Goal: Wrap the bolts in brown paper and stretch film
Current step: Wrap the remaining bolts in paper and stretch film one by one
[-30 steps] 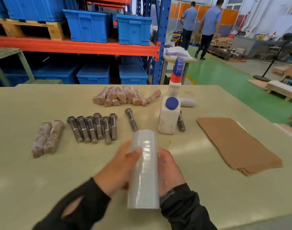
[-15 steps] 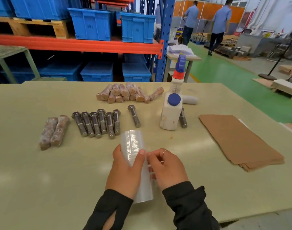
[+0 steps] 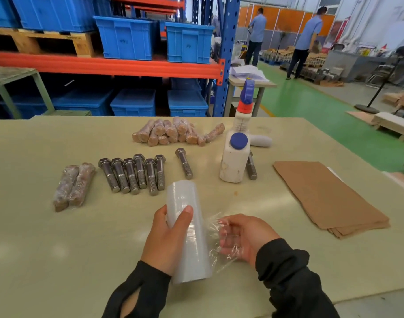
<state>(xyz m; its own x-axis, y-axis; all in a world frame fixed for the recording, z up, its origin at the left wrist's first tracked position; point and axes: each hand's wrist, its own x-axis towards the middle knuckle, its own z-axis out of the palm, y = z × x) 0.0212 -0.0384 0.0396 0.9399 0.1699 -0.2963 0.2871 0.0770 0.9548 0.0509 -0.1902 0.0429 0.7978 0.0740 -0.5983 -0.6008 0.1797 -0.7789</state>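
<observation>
Left hand point(image 3: 167, 239) grips film roll point(image 3: 187, 228); right hand point(image 3: 246, 237) pinches its loose end. Wrapped bundles point(image 3: 175, 134) lie far and left; eight bolts point(image 3: 134, 173) bare, paper point(image 3: 329, 198) untouched at right.

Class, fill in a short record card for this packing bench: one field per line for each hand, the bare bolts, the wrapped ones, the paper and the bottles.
left hand: grips the stretch film roll
right hand: holds the loose film end pulled off the roll
bare bolts: row of six, one apart, one behind the white bottle
wrapped bolts: pair at left, pile at back
brown paper: flat stack at right
spray bottle: upright behind the white bottle
</observation>
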